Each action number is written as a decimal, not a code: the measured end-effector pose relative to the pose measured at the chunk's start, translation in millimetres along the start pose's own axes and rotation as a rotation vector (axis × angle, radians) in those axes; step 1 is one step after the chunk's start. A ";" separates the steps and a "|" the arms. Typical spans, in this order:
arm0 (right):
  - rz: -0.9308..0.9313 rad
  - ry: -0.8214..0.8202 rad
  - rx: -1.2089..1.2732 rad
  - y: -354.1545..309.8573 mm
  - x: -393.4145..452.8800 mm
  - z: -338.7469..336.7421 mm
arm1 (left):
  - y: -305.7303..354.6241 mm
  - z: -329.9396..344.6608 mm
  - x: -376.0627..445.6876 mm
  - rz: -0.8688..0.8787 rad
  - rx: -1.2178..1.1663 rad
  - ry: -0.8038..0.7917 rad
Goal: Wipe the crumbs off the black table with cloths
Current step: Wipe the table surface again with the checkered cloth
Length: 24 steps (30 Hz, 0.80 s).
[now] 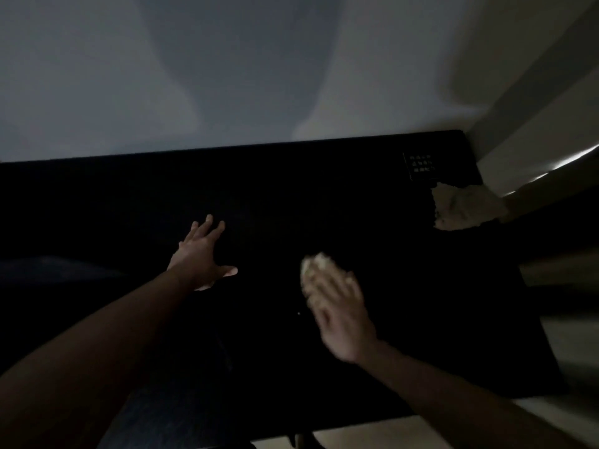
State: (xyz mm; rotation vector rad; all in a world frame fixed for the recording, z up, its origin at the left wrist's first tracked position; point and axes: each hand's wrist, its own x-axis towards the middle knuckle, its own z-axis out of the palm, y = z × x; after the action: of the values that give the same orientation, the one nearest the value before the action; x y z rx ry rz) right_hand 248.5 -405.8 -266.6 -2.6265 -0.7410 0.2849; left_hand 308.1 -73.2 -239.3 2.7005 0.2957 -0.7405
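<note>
**Wiping in the dark, one cloth idle**

Crumbs may get missed or swept off the black table (291,196)'s near edge: the room is dim, and only one pale speck shows. The right hand (337,306), blurred, presses a small pale cloth (316,265) under straight fingers, mid-table. The left hand (201,254) rests flat, fingers spread. A second, crumpled cloth (463,207) lies at the table's far right corner.

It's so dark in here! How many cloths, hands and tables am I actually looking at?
Cloths: 2, a small cloth under the right hand and a crumpled cloth near the table's far right edge
Hands: 2, with the left hand flat
Black table: 1
Total: 5
</note>
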 end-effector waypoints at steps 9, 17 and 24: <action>-0.107 0.015 0.302 -13.6 -78.6 28.5 | -4.4 7.0 -14.7 0.024 0.008 -0.013; 0.623 0.127 -0.008 164.9 -104.3 -68.9 | -15.7 54.1 -97.1 0.020 -0.062 0.265; 0.585 0.225 -0.043 34.1 -106.3 13.2 | -80.0 83.5 -169.8 -0.219 -0.108 0.292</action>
State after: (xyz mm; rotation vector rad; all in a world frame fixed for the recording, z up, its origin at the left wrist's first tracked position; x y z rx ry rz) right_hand 170.9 -485.3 -283.8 -2.7989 0.1082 0.1260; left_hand 104.2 -48.2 -238.3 2.6957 0.6886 -0.3694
